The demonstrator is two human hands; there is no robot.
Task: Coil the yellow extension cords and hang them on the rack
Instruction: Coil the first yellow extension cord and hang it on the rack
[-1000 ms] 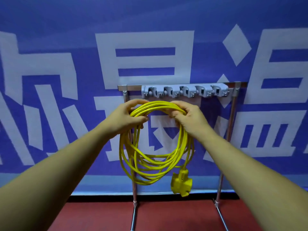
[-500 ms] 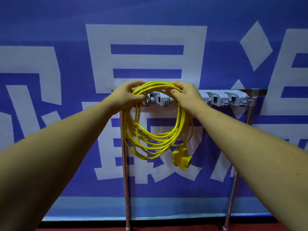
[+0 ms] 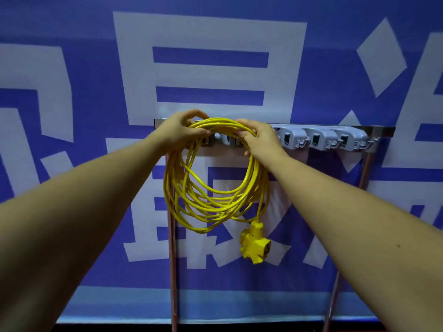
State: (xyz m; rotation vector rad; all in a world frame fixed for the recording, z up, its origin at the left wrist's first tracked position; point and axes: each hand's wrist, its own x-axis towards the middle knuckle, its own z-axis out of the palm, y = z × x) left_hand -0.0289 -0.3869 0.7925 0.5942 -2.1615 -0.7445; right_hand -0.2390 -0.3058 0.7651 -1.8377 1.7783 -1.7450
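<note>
A coiled yellow extension cord [image 3: 215,178] hangs in several loops in front of the rack [image 3: 321,137], a metal bar with grey clip holders and small hooks. Its yellow multi-outlet socket [image 3: 255,243] dangles at the bottom right of the coil. My left hand [image 3: 179,130] grips the top of the coil on its left side. My right hand [image 3: 259,137] grips the top on its right side. Both hands hold the coil's top against the left end of the rack, hiding the holders there. Whether the cord rests on a hook I cannot tell.
Behind the rack hangs a blue banner [image 3: 72,212] with large white characters. The rack stands on two thin metal legs [image 3: 172,271], the right one [image 3: 335,283] partly behind my arm. Three grey holders to the right of my hands carry nothing.
Both hands have lifted the coil from below the rack bar up to the bar's left end. The view has moved closer to the rack.
</note>
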